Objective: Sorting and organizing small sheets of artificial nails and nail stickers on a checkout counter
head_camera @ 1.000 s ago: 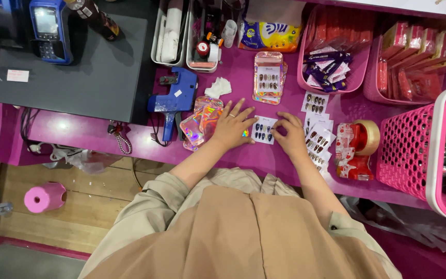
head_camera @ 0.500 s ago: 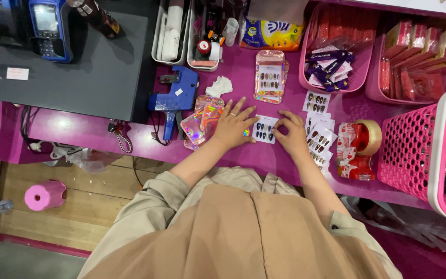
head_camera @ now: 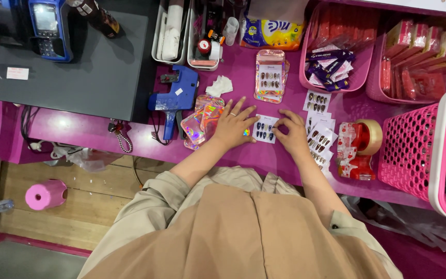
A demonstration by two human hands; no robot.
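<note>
Nail card | between left hand and right hand | fingertips touching

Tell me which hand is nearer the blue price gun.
Left. The left hand lies just right of the blue price gun, by the shiny pouches; the right hand is farther right.

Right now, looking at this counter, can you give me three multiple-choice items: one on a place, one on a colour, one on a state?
1. Where is the white nail card?
A. between the hands
B. inside the basket
C. on the floor

2. What colour is the price gun?
A. green
B. blue
C. yellow

3. What is the left hand doing?
A. gripping the tape
B. hanging off the counter
C. lying flat, fingers spread

Answers: 1 A, both hands touch its edges; 2 B, its body is blue; 3 C, the palm faces down beside the card.
</note>
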